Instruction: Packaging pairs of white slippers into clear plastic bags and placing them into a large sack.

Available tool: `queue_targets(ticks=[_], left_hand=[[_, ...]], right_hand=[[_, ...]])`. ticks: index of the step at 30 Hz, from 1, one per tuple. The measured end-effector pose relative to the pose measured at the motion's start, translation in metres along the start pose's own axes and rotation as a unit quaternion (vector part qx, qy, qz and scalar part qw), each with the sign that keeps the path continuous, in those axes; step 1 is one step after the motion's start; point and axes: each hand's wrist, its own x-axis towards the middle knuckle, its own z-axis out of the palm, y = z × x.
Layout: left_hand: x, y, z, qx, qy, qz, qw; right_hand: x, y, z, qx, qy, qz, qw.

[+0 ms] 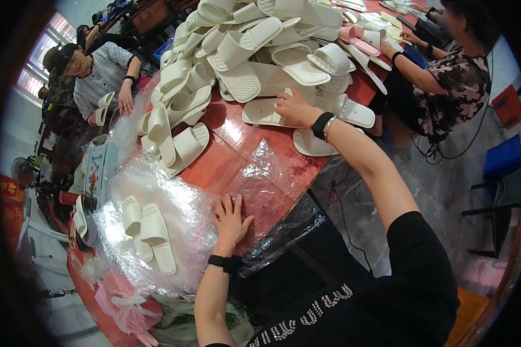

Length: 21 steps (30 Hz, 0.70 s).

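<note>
Black sleeve [388, 289] of mine fills the bottom right, forearms reaching up from it. Left hand [230, 218], black band on the wrist, lies flat with fingers spread, pressing a clear plastic bag [260, 191] onto the red table [226, 127]. Just left of it, a pair of cream slippers [147, 231] sits bagged in more clear plastic. Right hand [295, 110], watch on the wrist, reaches farther out, palm down, fingers loosely curled on a cream slipper [260, 113] at the pile's near edge; can't tell if it actually grips. Beyond, big slipper pile [255, 52] covers the table. Far left, a person in a grey shirt [101, 75] holds slippers; far right, a person in a floral top [451, 87] sits at the table
</note>
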Motion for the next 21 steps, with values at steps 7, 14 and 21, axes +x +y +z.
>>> queue_targets(ticks=[7, 14, 21], left_hand=[[-0.003, -0.003, 0.002, 0.017, -0.024, -0.008, 1.0], [-0.005, -0.011, 0.012, 0.032, -0.018, -0.017, 0.999], [-0.01, -0.023, 0.014, 0.013, 0.009, 0.003, 1.0]], right_hand=[[0.033, -0.013, -0.047, 0.133, 0.175, 0.048, 0.974], [0.06, -0.118, -0.096, 0.339, 0.295, 0.052, 0.891], [0.056, -0.233, -0.074, 0.545, 0.069, 0.12, 0.827]])
